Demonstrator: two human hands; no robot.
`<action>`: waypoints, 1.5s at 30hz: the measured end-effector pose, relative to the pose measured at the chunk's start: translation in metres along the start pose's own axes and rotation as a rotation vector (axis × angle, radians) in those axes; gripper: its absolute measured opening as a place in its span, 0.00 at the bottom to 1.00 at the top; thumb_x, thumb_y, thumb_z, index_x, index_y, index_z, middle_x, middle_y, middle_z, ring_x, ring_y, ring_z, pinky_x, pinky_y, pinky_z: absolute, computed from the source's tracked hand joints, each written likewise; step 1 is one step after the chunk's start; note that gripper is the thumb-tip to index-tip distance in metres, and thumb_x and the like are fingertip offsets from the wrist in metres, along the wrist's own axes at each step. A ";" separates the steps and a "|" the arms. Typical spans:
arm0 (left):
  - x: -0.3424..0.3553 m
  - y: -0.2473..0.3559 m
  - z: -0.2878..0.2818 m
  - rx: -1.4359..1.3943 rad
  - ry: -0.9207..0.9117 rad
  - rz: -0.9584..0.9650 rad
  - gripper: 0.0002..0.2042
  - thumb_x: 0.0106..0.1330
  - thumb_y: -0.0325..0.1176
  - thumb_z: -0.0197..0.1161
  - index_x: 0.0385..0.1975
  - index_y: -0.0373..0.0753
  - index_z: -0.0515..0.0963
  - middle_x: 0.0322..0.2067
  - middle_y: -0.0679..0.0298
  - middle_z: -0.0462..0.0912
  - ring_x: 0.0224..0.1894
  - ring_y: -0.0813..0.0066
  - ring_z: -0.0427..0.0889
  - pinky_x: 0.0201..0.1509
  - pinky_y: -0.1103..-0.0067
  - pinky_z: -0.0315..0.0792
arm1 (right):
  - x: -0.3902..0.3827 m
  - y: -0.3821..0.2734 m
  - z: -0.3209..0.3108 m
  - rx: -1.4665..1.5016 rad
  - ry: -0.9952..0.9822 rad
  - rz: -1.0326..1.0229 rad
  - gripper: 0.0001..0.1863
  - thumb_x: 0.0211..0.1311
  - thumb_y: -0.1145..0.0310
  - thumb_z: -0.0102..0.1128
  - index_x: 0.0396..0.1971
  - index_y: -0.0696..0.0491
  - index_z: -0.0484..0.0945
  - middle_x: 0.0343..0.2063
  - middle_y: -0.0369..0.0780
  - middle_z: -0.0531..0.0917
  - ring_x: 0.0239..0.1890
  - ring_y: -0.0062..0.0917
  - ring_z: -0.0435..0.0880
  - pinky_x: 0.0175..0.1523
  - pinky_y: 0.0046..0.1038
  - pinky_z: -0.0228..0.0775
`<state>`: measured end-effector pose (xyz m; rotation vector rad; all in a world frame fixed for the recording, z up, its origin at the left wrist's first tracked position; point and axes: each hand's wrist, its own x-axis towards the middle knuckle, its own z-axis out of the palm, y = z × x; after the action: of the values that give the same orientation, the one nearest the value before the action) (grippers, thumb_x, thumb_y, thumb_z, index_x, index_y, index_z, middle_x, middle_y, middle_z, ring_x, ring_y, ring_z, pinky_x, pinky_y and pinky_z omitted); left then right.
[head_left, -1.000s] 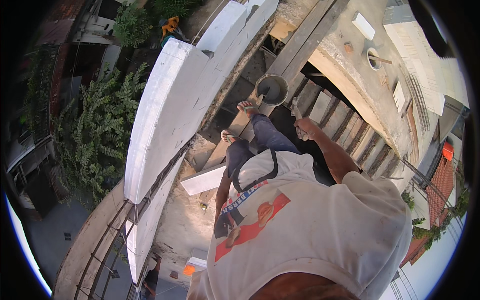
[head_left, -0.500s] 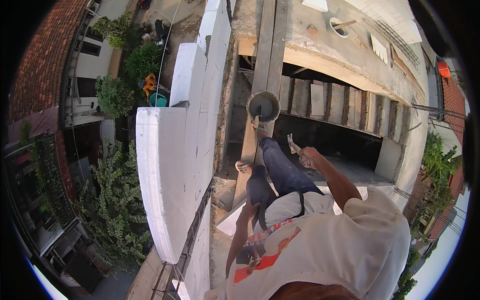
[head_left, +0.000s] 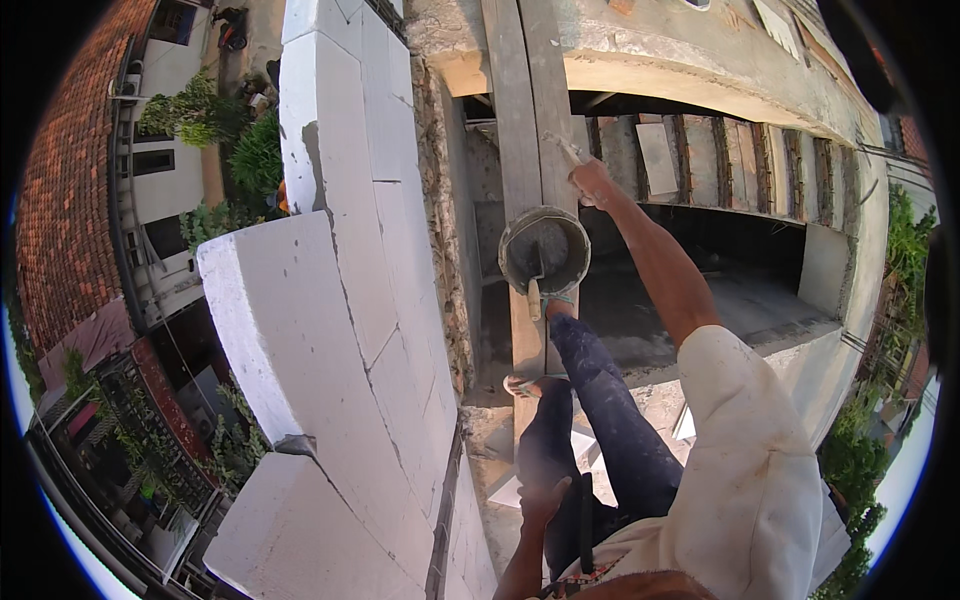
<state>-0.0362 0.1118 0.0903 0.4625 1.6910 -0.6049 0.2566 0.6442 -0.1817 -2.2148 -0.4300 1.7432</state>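
Observation:
My right hand is closed round the handle of a hammer, its pale head blurred, held out above the wooden planks beyond the bucket. Close to my left thigh, my left hand rests against the dark trousers, fingers loosely laid and holding nothing I can see. A round bucket of grey mortar stands on the planks by my feet. Leaning inside it is a trowel, handle toward me. To my left rises a wall of white blocks with grey mortar in its joints.
My sandalled feet stand on the narrow planks, which bridge an opening with a dark floor far below. Concrete stair steps run along its far side, under a concrete beam. Beyond the wall are trees and a tiled roof.
My right arm has stretched forward, carrying the hammer from beside my leg to past the bucket. My view has shifted, showing more of the block wall. My left hand stays by the thigh.

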 end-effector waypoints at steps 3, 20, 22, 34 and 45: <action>0.020 0.008 0.006 -0.019 0.063 -0.094 0.70 0.51 0.67 0.76 0.76 0.23 0.37 0.67 0.28 0.62 0.68 0.33 0.70 0.71 0.54 0.68 | 0.057 -0.056 0.057 -0.147 0.113 -0.226 0.24 0.58 0.72 0.58 0.57 0.54 0.79 0.39 0.56 0.87 0.40 0.45 0.91 0.45 0.37 0.82; 0.070 -0.005 0.001 0.354 -0.025 0.341 0.46 0.59 0.59 0.67 0.70 0.30 0.62 0.59 0.32 0.74 0.63 0.36 0.76 0.68 0.55 0.71 | -0.193 0.199 -0.022 -0.630 0.004 -0.589 0.27 0.59 0.65 0.63 0.60 0.56 0.79 0.47 0.53 0.87 0.52 0.47 0.87 0.58 0.43 0.79; 0.071 -0.012 -0.013 0.464 -0.054 0.449 0.42 0.61 0.58 0.65 0.68 0.31 0.66 0.57 0.32 0.77 0.61 0.37 0.78 0.67 0.56 0.72 | -0.256 0.243 -0.061 -0.740 -0.095 -0.331 0.22 0.57 0.62 0.63 0.51 0.55 0.85 0.47 0.53 0.87 0.54 0.47 0.86 0.56 0.44 0.78; -0.017 -0.040 -0.107 1.118 -0.037 0.778 0.19 0.66 0.47 0.61 0.43 0.37 0.86 0.42 0.46 0.87 0.48 0.48 0.87 0.52 0.61 0.79 | -0.492 0.523 -0.167 -0.764 0.092 -0.057 0.15 0.47 0.66 0.63 0.36 0.51 0.89 0.35 0.53 0.88 0.40 0.51 0.89 0.44 0.44 0.82; 0.023 -0.018 -0.139 1.266 0.046 1.128 0.14 0.63 0.43 0.62 0.37 0.39 0.84 0.33 0.47 0.87 0.36 0.50 0.88 0.39 0.61 0.79 | -0.509 0.561 -0.088 -0.275 -0.097 -0.164 0.17 0.55 0.52 0.73 0.36 0.50 0.90 0.35 0.44 0.90 0.36 0.40 0.90 0.43 0.45 0.81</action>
<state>-0.1583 0.1834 0.0907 2.1168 0.6296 -0.7019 0.2588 -0.0779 0.0639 -2.2022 -0.8964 1.7993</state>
